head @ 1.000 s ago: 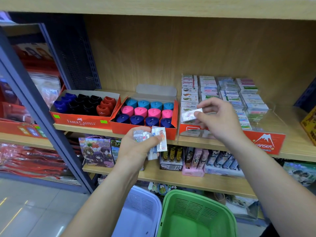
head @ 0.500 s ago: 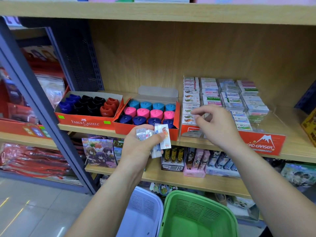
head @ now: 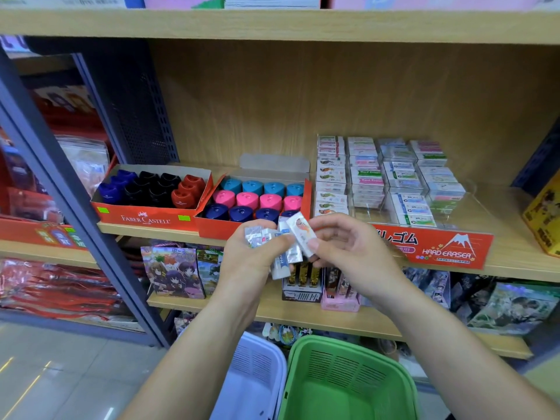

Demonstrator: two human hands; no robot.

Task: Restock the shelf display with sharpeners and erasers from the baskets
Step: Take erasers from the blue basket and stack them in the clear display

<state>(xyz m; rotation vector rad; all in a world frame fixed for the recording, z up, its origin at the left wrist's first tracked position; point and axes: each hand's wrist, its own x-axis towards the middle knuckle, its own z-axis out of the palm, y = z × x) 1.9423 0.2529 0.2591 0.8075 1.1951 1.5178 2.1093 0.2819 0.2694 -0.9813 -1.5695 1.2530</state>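
Note:
My left hand grips a bunch of wrapped erasers in front of the shelf edge. My right hand pinches the rightmost white eraser of that bunch between thumb and fingers. Behind them the clear eraser display with a red "Hard Eraser" front holds stacked erasers in several columns. Left of it stand two orange Faber-Castell boxes: one with blue, black and red sharpeners, one with teal, pink and navy sharpeners.
A green basket and a white basket sit below my arms on the floor side. A lower shelf carries anime-print boxes. A dark metal upright stands at left, a yellow box at far right.
My right hand put an eraser into the display's left front column, then came back left and down to the bunch in my left hand and took hold of another eraser.

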